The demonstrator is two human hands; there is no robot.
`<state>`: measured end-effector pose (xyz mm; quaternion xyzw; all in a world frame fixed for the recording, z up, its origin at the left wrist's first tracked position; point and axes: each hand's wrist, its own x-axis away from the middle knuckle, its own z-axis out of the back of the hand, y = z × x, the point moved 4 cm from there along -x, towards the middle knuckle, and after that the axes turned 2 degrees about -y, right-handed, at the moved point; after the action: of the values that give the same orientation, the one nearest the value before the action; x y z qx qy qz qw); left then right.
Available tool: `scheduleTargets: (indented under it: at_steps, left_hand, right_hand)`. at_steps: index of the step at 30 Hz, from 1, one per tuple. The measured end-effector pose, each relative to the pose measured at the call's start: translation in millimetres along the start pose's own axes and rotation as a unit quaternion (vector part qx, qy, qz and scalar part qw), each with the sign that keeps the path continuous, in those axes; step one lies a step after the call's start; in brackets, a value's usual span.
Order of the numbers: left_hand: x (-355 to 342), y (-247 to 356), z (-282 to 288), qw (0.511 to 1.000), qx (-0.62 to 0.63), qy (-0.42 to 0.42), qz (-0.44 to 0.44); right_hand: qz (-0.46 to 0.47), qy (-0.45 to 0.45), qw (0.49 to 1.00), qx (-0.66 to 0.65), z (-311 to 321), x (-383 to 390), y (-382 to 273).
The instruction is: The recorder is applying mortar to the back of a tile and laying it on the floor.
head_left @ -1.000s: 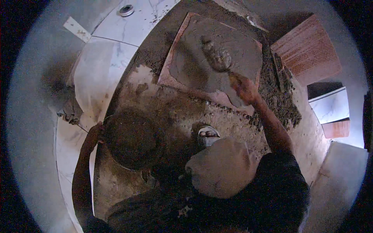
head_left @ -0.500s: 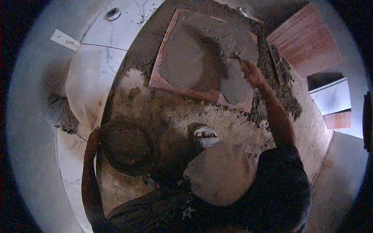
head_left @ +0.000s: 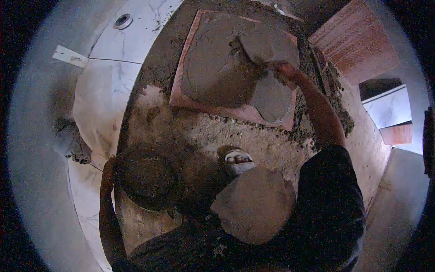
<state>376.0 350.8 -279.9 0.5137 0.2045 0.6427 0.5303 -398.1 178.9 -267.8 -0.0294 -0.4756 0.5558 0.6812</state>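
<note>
A large reddish tile lies flat on the floor ahead, its upper face mostly coated with wet grey mortar. My right hand is closed round the handle of a trowel. The mortar-smeared blade rests at or just above the coating, right of the tile's middle; a small clump of mortar sits by its far left edge. At the near left, my left hand grips the rim of a dark round bucket. Shadow hides the bucket's contents.
White marbled tiles run along the left, with a round drain at the far end. Dark loose mortar borders the tile. Another reddish tile leans at the far right. My foot is close to the tile's near edge.
My right hand and the trowel have moved left and slightly farther away over the mortar, and the blade has turned. My left hand stays on the bucket's rim.
</note>
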Motion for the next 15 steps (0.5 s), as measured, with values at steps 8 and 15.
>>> scheduleTargets:
  at_steps: [8, 15]
  left_hand:
    - [3, 6, -4, 0.991, -0.002, -0.018, 0.133]
    - [6, 36, -18, 0.992, 0.038, -0.03, 0.114]
  right_hand:
    - [0.062, -0.05, 0.959, 0.272, -20, 35, -28]
    - [0.242, 0.19, 0.905, 0.292, -42, 0, 5]
